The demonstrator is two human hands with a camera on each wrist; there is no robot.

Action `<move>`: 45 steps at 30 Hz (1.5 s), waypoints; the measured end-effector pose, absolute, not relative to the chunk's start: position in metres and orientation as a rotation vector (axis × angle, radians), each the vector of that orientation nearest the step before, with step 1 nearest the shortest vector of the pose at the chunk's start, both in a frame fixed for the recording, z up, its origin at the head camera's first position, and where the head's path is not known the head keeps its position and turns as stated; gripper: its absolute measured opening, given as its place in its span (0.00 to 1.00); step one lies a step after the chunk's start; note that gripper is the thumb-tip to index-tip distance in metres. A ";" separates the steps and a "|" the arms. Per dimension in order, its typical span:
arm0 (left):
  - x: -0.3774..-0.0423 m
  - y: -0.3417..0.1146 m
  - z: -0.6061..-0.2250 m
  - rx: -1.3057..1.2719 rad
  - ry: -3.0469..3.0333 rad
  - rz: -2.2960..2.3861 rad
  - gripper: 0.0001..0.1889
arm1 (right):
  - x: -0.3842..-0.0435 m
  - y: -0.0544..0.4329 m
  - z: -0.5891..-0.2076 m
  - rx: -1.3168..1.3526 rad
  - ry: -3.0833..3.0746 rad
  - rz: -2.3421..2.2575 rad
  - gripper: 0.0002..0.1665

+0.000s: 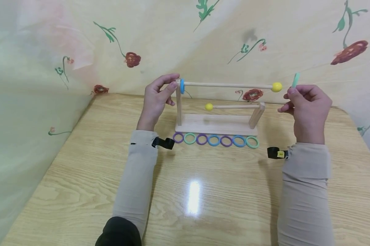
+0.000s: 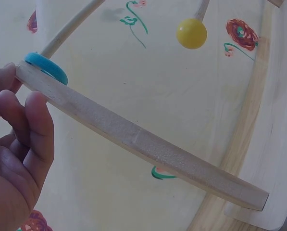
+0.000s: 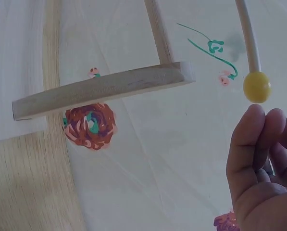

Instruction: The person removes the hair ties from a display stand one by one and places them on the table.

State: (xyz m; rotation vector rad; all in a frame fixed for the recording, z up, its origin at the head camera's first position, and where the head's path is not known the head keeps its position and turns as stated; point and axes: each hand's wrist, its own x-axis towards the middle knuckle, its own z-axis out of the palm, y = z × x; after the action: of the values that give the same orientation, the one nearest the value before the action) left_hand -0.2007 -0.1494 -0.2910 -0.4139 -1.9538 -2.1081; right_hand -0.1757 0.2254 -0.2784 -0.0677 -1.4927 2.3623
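Note:
A wooden stand [image 1: 215, 123] has two upright posts, each carrying a thin horizontal rod tipped with a yellow ball. My left hand [image 1: 155, 97] pinches the top of the taller left post [image 2: 138, 137]. A blue ring [image 1: 182, 86] sits on the upper rod [image 1: 228, 84], right against that post. Between thumb and fingertips, my right hand [image 1: 311, 109] holds a light green ring [image 1: 296, 80] edge-on, just right of the upper rod's yellow ball [image 1: 276, 87]. In the right wrist view the fingers are close below the ball [image 3: 257, 87], and the ring is hidden behind them.
Several purple, green and blue rings [image 1: 214, 140] lie in a row along the stand's front edge on the wood-grain table [image 1: 221, 205]. The lower rod's yellow ball [image 1: 209, 107] points left, beneath the upper rod. Floral cloth [image 1: 172, 44] hangs behind the table.

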 end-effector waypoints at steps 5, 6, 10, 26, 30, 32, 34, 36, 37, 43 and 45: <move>-0.200 -0.149 -0.291 -0.423 -1.954 -2.101 0.14 | -0.173 0.230 -0.278 -0.089 -1.558 2.355 0.14; -0.199 -0.149 -0.291 -0.425 -1.953 -2.100 0.14 | -0.172 0.231 -0.278 -0.094 -1.573 2.353 0.14; -0.200 -0.148 -0.290 -0.431 -1.950 -2.104 0.14 | -0.168 0.240 -0.281 -0.107 -1.610 2.334 0.15; -0.200 -0.151 -0.294 -0.413 -1.969 -2.106 0.14 | -0.146 0.278 -0.304 -0.143 -1.980 2.149 0.09; -0.200 -0.151 -0.295 -0.411 -1.960 -2.111 0.14 | -0.142 0.288 -0.313 -0.153 -2.167 2.036 0.06; -0.199 -0.151 -0.295 -0.408 -1.954 -2.118 0.14 | -0.140 0.293 -0.319 -0.168 -2.322 1.920 0.03; -0.198 -0.151 -0.295 -0.409 -1.951 -2.121 0.14 | -0.139 0.298 -0.324 -0.167 -2.514 1.760 0.05; -0.197 -0.151 -0.295 -0.414 -1.948 -2.121 0.14 | -0.137 0.302 -0.330 -0.136 -2.712 1.583 0.09; -0.197 -0.150 -0.294 -0.416 -1.945 -2.122 0.14 | -0.137 0.303 -0.333 -0.113 -2.787 1.523 0.11; -0.195 -0.151 -0.295 -0.428 -1.919 -2.144 0.13 | -0.142 0.303 -0.347 0.040 -3.118 1.252 0.17; -0.194 -0.150 -0.295 -0.432 -1.912 -2.155 0.13 | -0.143 0.303 -0.351 0.062 -3.183 1.203 0.15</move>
State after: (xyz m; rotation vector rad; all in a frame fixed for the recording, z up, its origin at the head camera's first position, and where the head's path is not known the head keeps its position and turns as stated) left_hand -0.1945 -0.1505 -0.2952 -0.4316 -1.9123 -2.1546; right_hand -0.1428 0.3033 -0.3511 0.0619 -3.1832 1.2030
